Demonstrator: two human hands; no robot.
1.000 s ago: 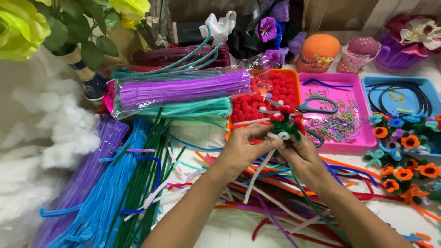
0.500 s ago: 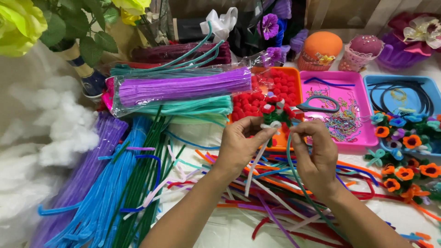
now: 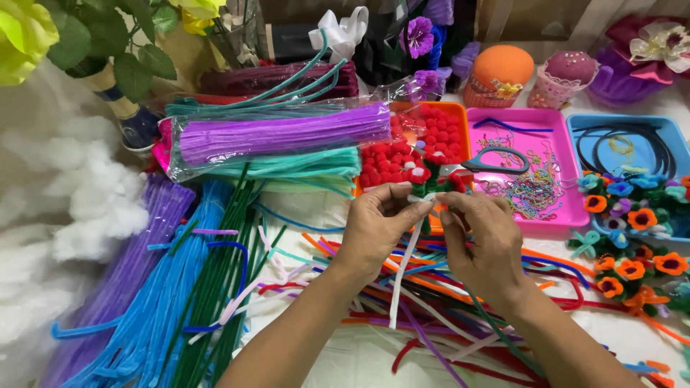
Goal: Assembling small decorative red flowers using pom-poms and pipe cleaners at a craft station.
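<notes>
From the head camera, the worktop [image 3: 374, 363] was crowded almost edge to edge. Along its left edge lay white stuffing fluff [image 3: 65, 208], and beside it long bundles of purple, blue and green pipe cleaners [image 3: 180, 287]. Toward the far edge, a bagged purple bundle [image 3: 280, 133] lay across a teal one [image 3: 302, 165]. To their right stood an orange tray of red pompoms [image 3: 431, 133], then a pink tray [image 3: 553, 208] holding grey-handled scissors [image 3: 496, 162] and small coloured chains, then a blue tray [image 3: 582, 129] with dark headbands. Small orange and blue pipe-cleaner flowers [image 3: 632, 269] covered the right edge. A potted artificial plant [image 3: 108, 57] filled the far left corner. Loose pipe cleaners of many colours [image 3: 431, 316] lay tangled under the wrists, between the person and the trays.

The left hand [image 3: 377, 226] and the right hand [image 3: 485, 241] met above that tangle, just in front of the orange tray, both closed in a narrow pinch on a small flower bundle [image 3: 431, 179]. The bundle showed red pompom heads with dark green fuzzy wrapping, and it partly hid the tray's near rim. A white pipe cleaner [image 3: 404, 273] hung from the left fingers down past the wrist. A teal stem ran down behind the right hand, its upper end hidden by the fingers.
</notes>
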